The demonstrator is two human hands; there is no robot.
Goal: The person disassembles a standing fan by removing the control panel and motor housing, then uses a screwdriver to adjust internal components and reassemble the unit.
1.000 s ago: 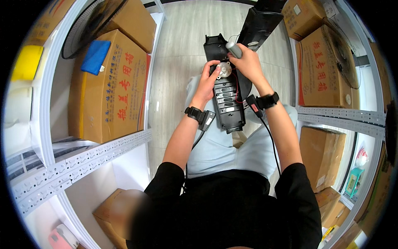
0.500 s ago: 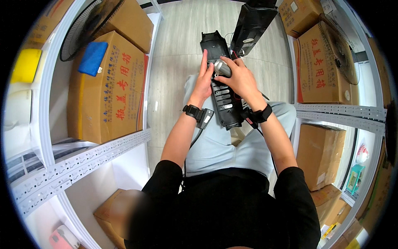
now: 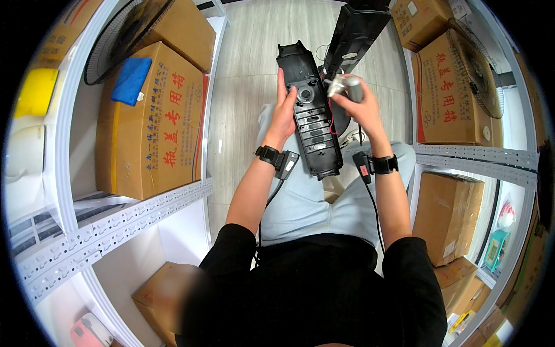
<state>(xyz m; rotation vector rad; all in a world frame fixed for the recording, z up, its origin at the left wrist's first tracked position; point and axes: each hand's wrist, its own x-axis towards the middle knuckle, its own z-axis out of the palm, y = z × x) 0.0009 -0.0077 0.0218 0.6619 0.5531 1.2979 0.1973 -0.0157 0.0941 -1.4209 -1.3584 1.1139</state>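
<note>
A long black plastic housing (image 3: 322, 156) with a ribbed, slotted lower half and a round opening near its middle lies tilted over my thighs. My left hand (image 3: 281, 118) grips its left edge, thumb on top and fingers along the side. Right of the housing, my right hand (image 3: 368, 113) is closed around a grey cylindrical part (image 3: 353, 90) with a whitish end, lifted off the housing. A thin red wire (image 3: 332, 128) runs along the housing's right edge. Beyond my right hand stands a tall black casing (image 3: 356, 36).
Shelving flanks me on both sides, with large cardboard boxes (image 3: 153, 124) on the left and another cardboard box (image 3: 448, 95) on the right. Round fan grilles (image 3: 477, 75) lean against boxes on both sides. Perforated metal beams (image 3: 474, 163) edge the shelves near my arms.
My right hand has moved right with the grey cylindrical part, away from the housing's middle, uncovering the round opening there. My left hand has stayed at the housing's left edge.
</note>
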